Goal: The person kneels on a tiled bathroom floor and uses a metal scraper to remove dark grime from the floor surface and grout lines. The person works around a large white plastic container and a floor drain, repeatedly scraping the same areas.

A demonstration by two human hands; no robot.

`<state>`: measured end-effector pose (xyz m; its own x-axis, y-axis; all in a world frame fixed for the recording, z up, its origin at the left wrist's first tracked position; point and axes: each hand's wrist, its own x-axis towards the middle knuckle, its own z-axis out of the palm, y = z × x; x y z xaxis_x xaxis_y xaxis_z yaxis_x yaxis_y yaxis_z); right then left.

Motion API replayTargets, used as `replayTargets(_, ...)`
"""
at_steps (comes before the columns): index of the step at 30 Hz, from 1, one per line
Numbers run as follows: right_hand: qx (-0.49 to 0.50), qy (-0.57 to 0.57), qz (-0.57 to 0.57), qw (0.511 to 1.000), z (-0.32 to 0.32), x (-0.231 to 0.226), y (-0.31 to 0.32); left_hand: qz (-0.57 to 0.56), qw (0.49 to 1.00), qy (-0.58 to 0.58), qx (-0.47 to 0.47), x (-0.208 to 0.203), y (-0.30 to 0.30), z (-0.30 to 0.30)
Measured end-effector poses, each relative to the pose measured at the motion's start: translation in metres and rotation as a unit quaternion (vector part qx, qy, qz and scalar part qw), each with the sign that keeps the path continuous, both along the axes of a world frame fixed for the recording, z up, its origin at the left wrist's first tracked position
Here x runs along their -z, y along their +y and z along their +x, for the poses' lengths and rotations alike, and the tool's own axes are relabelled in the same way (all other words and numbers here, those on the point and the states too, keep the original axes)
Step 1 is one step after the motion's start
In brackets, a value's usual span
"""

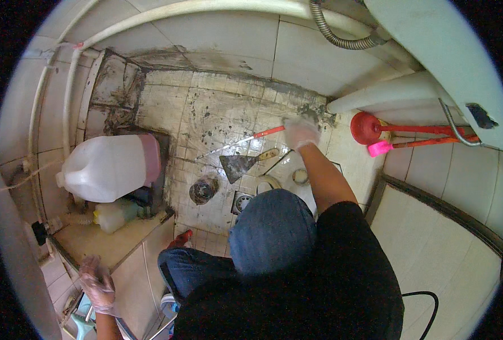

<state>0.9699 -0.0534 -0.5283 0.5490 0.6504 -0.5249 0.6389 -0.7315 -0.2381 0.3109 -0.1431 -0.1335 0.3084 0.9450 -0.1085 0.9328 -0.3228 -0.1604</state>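
Observation:
My right hand [302, 133], in a clear plastic glove, is closed round the red handle end of a long thin-shafted tool [251, 136]. Its pale shaft slants down leftward over the dirty, wet tiled floor [169, 107]. Just below lies a putty knife [239, 166] with a broad dark blade and a worn handle. My left hand [97, 286], also gloved, rests at the edge of a tan ledge [101, 241], with its fingers stretched out and nothing seen in them. In front of my knee are a dark round hole [204, 190] and a square floor drain [242, 202].
A large white jug [110, 169] with pink liquid lies on its side at the left, above a smaller bottle [114, 216]. A red plunger [367, 129] and pink-headed brush [380, 148] lean at the right. White pipes [206, 8] run along the walls.

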Motion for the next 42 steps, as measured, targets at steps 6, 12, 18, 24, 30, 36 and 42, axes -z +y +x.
replayTargets(6, 0.037, -0.052, -0.05, 0.997, 0.034, 0.02, -0.025, 0.013, 0.999, 0.037, 0.009, -0.001, 0.01, 0.005)
replayTargets(12, -0.121, -0.058, -0.02, 0.991, 0.016, 0.025, 0.01, 0.004, 1.0, 0.01, 0.014, 0.003, 0.018, -0.004)
replayTargets(18, -0.206, -0.042, -0.133, 0.968, 0.007, 0.018, 0.025, -0.003, 1.0, -0.001, 0.0, 0.007, 0.021, -0.017)
replayTargets(24, -0.187, -0.134, -0.093, 0.969, -0.015, 0.017, -0.011, 0.024, 0.999, -0.008, 0.028, 0.005, 0.021, -0.023)
replayTargets(30, -0.069, -0.108, -0.091, 0.988, -0.014, 0.018, -0.036, 0.006, 1.0, 0.006, 0.017, 0.002, 0.02, -0.022)
replayTargets(36, 0.083, -0.017, -0.084, 0.993, -0.008, 0.045, -0.016, 0.008, 1.0, -0.009, 0.001, 0.007, 0.018, -0.024)
replayTargets(42, -0.011, -0.074, -0.112, 0.991, -0.033, 0.038, 0.026, 0.008, 1.0, -0.001, 0.007, 0.013, 0.014, -0.017)
